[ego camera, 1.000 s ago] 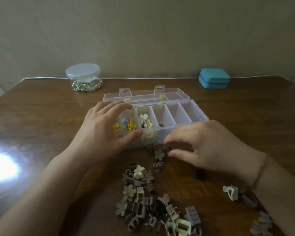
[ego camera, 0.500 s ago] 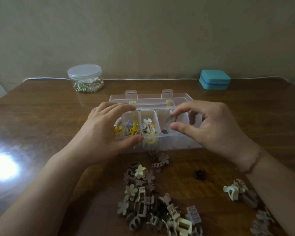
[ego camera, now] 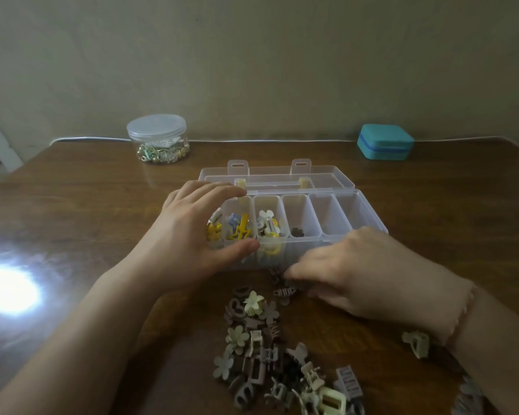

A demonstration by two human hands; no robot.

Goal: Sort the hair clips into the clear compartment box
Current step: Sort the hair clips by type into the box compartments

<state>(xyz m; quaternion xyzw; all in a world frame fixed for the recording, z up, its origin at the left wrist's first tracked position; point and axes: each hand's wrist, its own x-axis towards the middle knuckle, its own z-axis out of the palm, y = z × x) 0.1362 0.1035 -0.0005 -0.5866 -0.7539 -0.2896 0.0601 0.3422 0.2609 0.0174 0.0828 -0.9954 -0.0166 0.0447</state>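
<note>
The left hand (ego camera: 189, 235) grasps the clear compartment box (ego camera: 327, 214); the right hand's (ego camera: 351, 274) grip is blurred, unreadable. Light, rigid hair clips (ego camera: 270, 354) litter the counter (ego camera: 72, 205); pinch their sides.

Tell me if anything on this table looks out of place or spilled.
Nothing looks damaged or spilled. The unsorted hair clips lie in a loose heap on the table before the open compartment box, as sorting would leave them. One pale clip sits apart from the heap, by the right wrist.
</note>
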